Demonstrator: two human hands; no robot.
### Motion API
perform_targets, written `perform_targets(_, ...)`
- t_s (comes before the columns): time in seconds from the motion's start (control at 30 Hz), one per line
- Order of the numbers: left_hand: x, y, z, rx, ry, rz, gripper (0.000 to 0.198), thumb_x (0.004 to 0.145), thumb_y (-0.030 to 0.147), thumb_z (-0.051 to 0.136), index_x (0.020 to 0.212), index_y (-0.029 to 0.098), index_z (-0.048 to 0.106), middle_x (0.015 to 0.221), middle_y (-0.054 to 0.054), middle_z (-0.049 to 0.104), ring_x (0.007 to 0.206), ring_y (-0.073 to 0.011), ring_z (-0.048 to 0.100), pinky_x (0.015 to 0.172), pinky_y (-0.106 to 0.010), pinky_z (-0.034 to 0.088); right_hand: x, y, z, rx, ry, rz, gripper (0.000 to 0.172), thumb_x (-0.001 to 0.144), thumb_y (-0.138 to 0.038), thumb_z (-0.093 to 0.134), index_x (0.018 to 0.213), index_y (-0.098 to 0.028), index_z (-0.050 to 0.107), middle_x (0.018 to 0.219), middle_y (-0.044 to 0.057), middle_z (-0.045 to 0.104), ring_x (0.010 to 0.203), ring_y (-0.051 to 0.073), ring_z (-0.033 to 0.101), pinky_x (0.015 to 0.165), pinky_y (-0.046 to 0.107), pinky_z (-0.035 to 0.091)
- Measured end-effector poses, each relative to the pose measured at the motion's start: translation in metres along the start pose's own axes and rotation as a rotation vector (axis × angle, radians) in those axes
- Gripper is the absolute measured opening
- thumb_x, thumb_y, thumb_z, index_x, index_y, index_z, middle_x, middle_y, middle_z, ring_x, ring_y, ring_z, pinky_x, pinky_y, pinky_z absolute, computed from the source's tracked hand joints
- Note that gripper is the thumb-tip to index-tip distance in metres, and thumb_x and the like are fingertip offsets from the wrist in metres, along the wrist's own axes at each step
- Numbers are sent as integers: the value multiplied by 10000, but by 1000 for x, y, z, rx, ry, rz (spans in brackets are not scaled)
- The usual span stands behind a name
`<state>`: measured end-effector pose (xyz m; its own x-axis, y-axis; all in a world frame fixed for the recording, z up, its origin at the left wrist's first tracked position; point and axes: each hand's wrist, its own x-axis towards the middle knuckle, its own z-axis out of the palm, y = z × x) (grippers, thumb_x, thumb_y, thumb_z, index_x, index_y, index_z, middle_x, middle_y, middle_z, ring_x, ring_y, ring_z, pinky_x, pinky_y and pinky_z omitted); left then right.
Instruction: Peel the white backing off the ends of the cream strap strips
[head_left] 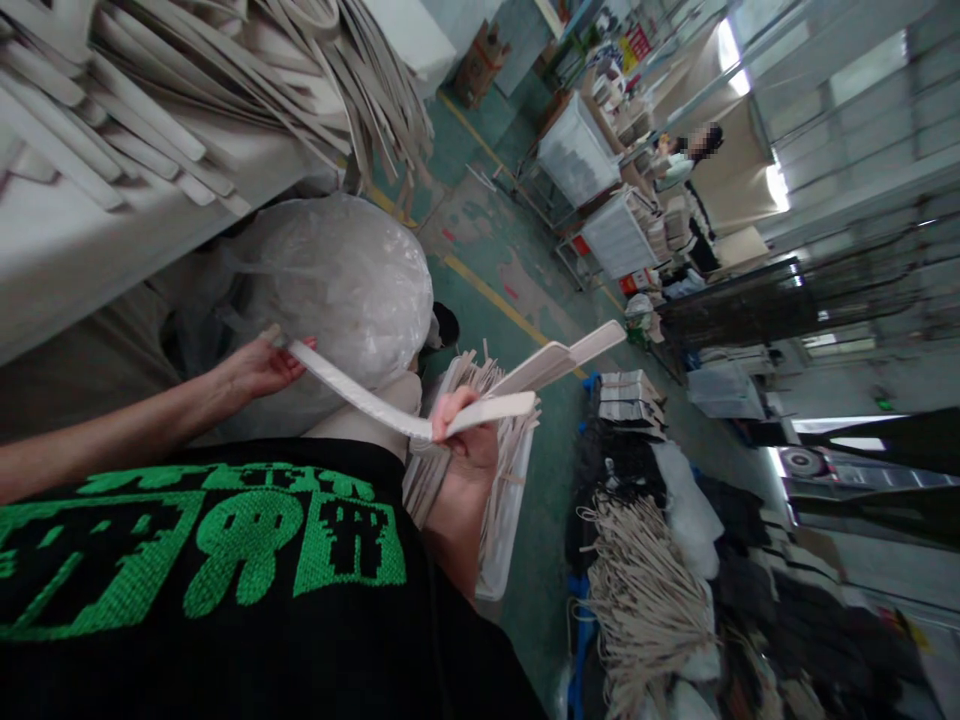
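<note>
A long flat off-white strap (360, 398) with a slightly curved run stretches between my two hands in front of my lap. My left hand (262, 370) is closed at its left end, the fingers curled with the palm partly up. Further right, my right hand (471, 437) grips the strap near its other end, which sticks out past the fingers. Two more flat straps with rounded ends (551, 365) fan out beyond my right hand; whether the same fingers hold them is hidden. Under the right forearm stands a white bin (514, 520) full of similar strips.
Piles of beige straps (300, 90) cover a white-topped table (97, 255) at the left. A large plastic-wrapped bundle (352, 270) sits beside my knees. Several strap bundles (645, 600) lie on the right. Farther off, a person (679, 165) is by white bins (581, 150).
</note>
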<state>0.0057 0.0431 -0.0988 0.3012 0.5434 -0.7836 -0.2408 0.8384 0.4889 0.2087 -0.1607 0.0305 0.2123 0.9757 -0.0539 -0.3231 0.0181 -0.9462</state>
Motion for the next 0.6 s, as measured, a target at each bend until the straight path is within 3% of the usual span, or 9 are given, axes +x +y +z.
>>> perform_targets(0.1, 3, 8, 2, -54, 58, 101, 210, 834, 321, 699, 723, 204, 565, 658, 39, 672, 999, -123, 657, 830, -267, 481, -5, 3, -11, 26, -9, 26, 403, 687, -546, 837, 667, -217, 605, 547, -20, 626, 299, 37, 263, 295, 192, 177)
perform_targets(0.2, -13, 8, 10, -57, -1, 164, 107, 808, 258, 703, 853, 211, 618, 764, 22, 732, 916, -138, 687, 839, -294, 499, 10, 25, -5, -11, 101, 96, 358, 722, -493, 820, 734, -207, 604, 605, -17, 676, 306, 32, 300, 319, 192, 287)
perform_targets(0.33, -45, -1, 22, 76, -169, 270, 312, 722, 246, 768, 992, 224, 613, 999, -35, 759, 768, -178, 707, 757, -332, 560, 46, 67, 20, -46, 204, 218, 365, 668, -443, 836, 816, -197, 610, 500, -78, 578, 328, 49, 359, 361, 195, 394)
perform_targets(0.43, -61, -8, 27, 188, -272, 366, 430, 708, 291, 795, 1090, 230, 607, 1154, -43, 733, 773, -168, 704, 718, -295, 577, 70, 89, 36, -68, 243, 246, 345, 650, -413, 832, 816, -187, 631, 422, -113, 469, 338, 62, 386, 365, 190, 406)
perform_targets(0.6, -74, -17, 28, 325, -385, 406, 489, 802, 500, 746, 1225, 282, 633, 1198, -53, 738, 896, -226, 717, 747, -289, 583, 88, 94, 50, -97, 331, 244, 288, 666, -367, 826, 763, -177, 633, 445, -100, 488, 352, 66, 407, 343, 187, 392)
